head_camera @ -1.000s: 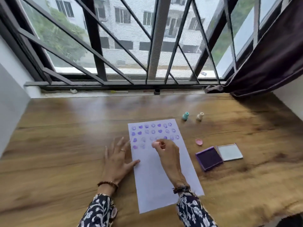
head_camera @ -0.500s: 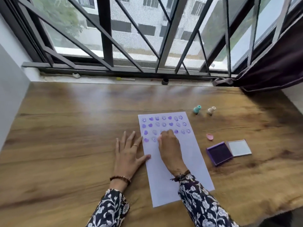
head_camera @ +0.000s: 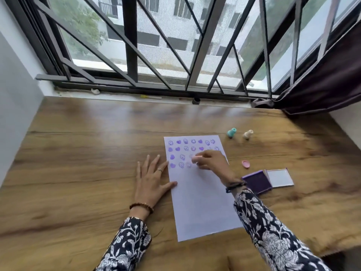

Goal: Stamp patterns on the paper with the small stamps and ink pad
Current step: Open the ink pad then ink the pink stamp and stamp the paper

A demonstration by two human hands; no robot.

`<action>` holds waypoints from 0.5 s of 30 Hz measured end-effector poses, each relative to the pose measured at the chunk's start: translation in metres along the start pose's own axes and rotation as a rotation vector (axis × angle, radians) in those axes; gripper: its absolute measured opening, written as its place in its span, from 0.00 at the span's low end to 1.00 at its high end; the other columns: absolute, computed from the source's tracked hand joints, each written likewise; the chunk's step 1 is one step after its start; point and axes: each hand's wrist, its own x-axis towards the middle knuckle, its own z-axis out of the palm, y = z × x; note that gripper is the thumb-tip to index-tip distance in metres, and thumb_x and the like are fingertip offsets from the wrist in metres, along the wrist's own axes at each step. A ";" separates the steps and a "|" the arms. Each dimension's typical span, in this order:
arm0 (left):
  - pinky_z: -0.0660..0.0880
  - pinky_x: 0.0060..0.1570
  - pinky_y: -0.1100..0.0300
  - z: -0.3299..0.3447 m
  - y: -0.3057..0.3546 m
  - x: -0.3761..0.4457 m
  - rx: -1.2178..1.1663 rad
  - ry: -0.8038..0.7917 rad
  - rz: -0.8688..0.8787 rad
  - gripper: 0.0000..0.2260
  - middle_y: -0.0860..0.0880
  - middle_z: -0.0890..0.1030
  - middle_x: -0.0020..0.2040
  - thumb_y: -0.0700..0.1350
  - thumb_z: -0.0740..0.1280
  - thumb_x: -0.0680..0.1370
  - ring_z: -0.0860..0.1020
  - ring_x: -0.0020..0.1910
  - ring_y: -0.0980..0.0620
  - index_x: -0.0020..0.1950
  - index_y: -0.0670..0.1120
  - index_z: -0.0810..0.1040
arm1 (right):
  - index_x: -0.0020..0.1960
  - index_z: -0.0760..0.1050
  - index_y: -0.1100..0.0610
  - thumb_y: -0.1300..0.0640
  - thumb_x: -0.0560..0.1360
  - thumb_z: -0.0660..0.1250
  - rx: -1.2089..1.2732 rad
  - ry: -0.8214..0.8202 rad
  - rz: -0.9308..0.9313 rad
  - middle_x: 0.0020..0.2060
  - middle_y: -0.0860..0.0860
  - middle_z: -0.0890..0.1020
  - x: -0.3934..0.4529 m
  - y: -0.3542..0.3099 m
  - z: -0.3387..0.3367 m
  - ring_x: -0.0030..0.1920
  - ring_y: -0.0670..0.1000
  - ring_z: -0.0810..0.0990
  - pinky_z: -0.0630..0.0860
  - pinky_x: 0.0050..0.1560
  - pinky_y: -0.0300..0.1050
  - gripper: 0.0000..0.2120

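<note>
A white sheet of paper (head_camera: 201,202) lies on the wooden table (head_camera: 78,173), its upper part covered with rows of purple hearts and smiley faces. My right hand (head_camera: 213,160) grips a small pink stamp (head_camera: 195,159) just above the fourth row of prints. My left hand (head_camera: 151,179) lies flat with fingers spread, its thumb on the paper's left edge. The purple ink pad (head_camera: 257,182) sits open to the right of the paper, its lid (head_camera: 280,178) beside it.
A teal stamp (head_camera: 232,133) and a cream stamp (head_camera: 248,134) stand beyond the paper's top right corner. A pink cap (head_camera: 245,164) lies near the ink pad. A barred window and a dark curtain (head_camera: 322,85) border the table's far side.
My right hand had the stamp pressed on the paper; it has now lifted and tilted it, leaving a faint new print in the fourth row. The left hand stays flat. The camera shifted.
</note>
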 end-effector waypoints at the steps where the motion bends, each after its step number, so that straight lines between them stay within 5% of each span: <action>1: 0.36 0.72 0.47 -0.001 0.000 0.000 -0.007 -0.004 -0.001 0.32 0.52 0.60 0.75 0.62 0.67 0.68 0.46 0.76 0.49 0.70 0.56 0.62 | 0.45 0.80 0.63 0.63 0.69 0.71 0.157 0.011 0.016 0.39 0.56 0.81 -0.004 0.006 -0.009 0.37 0.48 0.78 0.79 0.37 0.32 0.05; 7: 0.42 0.72 0.41 -0.006 0.015 0.009 -0.096 0.033 -0.063 0.27 0.49 0.64 0.73 0.57 0.69 0.70 0.50 0.75 0.47 0.67 0.52 0.68 | 0.52 0.78 0.66 0.64 0.73 0.67 0.492 0.049 0.061 0.41 0.54 0.85 -0.024 0.031 -0.070 0.38 0.46 0.84 0.80 0.40 0.32 0.09; 15: 0.63 0.67 0.47 0.030 0.122 0.049 -0.186 -0.011 0.129 0.16 0.47 0.79 0.61 0.49 0.70 0.72 0.71 0.66 0.48 0.58 0.47 0.77 | 0.50 0.78 0.64 0.64 0.73 0.66 0.627 0.088 0.041 0.34 0.50 0.87 -0.034 0.053 -0.149 0.37 0.46 0.85 0.81 0.39 0.34 0.07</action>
